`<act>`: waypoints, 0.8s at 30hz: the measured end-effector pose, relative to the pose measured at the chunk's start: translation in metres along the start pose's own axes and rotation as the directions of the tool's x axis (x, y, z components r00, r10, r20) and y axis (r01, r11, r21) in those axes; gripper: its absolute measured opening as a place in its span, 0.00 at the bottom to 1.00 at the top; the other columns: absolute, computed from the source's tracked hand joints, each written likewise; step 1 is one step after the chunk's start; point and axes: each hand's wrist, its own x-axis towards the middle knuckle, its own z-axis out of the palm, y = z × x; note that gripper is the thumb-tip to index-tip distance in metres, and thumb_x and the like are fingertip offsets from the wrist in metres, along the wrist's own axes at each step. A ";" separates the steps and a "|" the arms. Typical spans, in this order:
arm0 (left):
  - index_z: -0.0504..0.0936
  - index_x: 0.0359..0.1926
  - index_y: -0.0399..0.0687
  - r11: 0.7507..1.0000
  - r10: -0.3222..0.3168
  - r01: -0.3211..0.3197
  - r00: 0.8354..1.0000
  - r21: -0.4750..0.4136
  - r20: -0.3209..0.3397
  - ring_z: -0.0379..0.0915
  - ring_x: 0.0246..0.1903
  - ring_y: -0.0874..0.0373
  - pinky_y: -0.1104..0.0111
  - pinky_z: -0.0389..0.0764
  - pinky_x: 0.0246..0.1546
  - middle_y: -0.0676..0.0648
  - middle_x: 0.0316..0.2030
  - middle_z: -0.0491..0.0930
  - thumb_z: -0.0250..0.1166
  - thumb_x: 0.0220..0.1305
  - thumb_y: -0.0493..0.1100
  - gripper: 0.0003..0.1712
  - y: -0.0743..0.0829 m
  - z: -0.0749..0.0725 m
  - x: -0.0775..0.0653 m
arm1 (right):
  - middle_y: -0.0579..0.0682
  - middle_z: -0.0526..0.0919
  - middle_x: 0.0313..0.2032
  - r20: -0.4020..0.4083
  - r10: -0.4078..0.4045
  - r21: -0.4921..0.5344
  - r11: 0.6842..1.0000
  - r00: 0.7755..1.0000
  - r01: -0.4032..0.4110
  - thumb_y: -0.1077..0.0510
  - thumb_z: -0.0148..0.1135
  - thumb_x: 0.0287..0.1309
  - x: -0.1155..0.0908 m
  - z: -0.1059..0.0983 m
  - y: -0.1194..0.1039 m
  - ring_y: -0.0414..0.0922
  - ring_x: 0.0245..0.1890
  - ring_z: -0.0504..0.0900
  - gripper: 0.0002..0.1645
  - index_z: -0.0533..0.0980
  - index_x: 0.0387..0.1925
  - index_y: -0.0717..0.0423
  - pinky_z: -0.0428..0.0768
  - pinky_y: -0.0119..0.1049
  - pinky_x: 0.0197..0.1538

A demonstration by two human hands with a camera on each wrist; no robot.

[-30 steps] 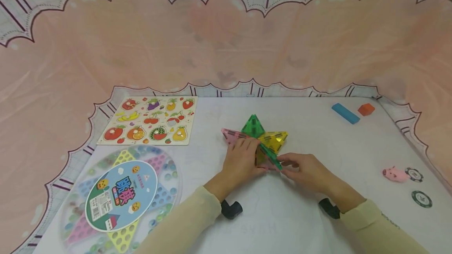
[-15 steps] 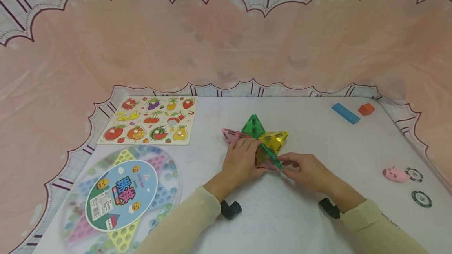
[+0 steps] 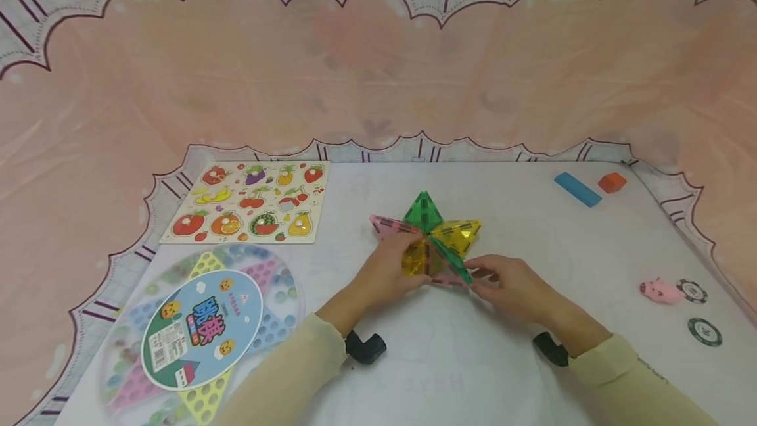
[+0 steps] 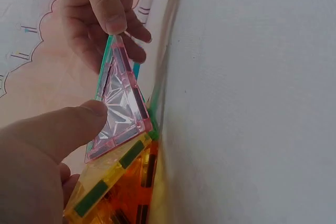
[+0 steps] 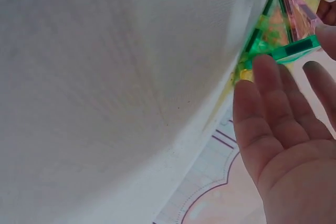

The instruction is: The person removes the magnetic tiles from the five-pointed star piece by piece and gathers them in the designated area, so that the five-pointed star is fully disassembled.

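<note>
A star-shaped build of translucent magnetic tiles sits on the table in the head view, with a green point (image 3: 423, 214), a yellow point (image 3: 462, 235) and a pink point (image 3: 387, 225). My left hand (image 3: 384, 271) holds its near left side around a yellow tile (image 3: 416, 260). In the left wrist view, my left thumb lies on a pink triangular tile (image 4: 123, 103), other fingers partly hidden behind a yellow tile (image 4: 94, 192). My right hand (image 3: 514, 286) pinches the tip where a green triangular tile (image 3: 452, 260) meets the pink one.
A fruit puzzle board (image 3: 316, 202) lies at the back left, with a round Chinese checkers set (image 3: 202, 331) before it. A blue block (image 3: 577, 189) and an orange block (image 3: 612, 182) lie back right. A toy pig (image 3: 660, 291) and poker chips (image 3: 704, 332) lie at the right.
My left hand has shifted left and down along the star, uncovering the yellow tile in front. The right hand keeps its pinch in about the same place.
</note>
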 end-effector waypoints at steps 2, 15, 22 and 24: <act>0.64 0.60 0.50 1.000 -0.009 0.009 1.000 -0.015 0.002 0.59 0.55 0.59 0.63 0.61 0.56 0.53 0.55 0.66 0.67 0.48 0.55 0.39 -0.001 -0.001 -0.001 | 0.43 0.78 0.44 0.008 0.013 0.006 1.000 1.000 -0.013 0.55 0.60 0.54 0.000 0.000 0.000 0.40 0.42 0.76 0.22 0.72 0.52 0.50 0.76 0.37 0.43; 0.66 0.59 0.50 0.999 0.004 -0.004 1.000 -0.048 -0.015 0.60 0.56 0.57 0.62 0.60 0.56 0.51 0.55 0.67 0.67 0.50 0.50 0.35 -0.013 -0.002 -0.004 | 0.48 0.75 0.50 0.080 0.056 0.136 0.988 0.995 -0.067 0.54 0.59 0.55 0.004 -0.002 0.005 0.42 0.44 0.77 0.24 0.70 0.55 0.51 0.76 0.35 0.42; 0.66 0.59 0.50 0.999 -0.002 0.002 1.000 -0.043 -0.001 0.60 0.55 0.58 0.62 0.61 0.56 0.51 0.55 0.66 0.66 0.51 0.51 0.34 -0.017 -0.001 -0.003 | 0.51 0.78 0.43 0.124 0.127 0.251 0.955 0.984 -0.155 0.44 0.60 0.52 0.011 -0.001 -0.002 0.43 0.40 0.77 0.32 0.69 0.55 0.54 0.77 0.37 0.39; 0.65 0.59 0.50 0.999 -0.002 0.002 1.000 -0.045 0.003 0.60 0.55 0.58 0.61 0.60 0.56 0.51 0.55 0.66 0.66 0.51 0.51 0.34 -0.017 -0.002 -0.004 | 0.51 0.78 0.41 0.124 0.133 0.268 0.950 0.983 -0.162 0.45 0.61 0.51 0.012 0.000 -0.004 0.43 0.38 0.77 0.31 0.70 0.55 0.54 0.77 0.35 0.37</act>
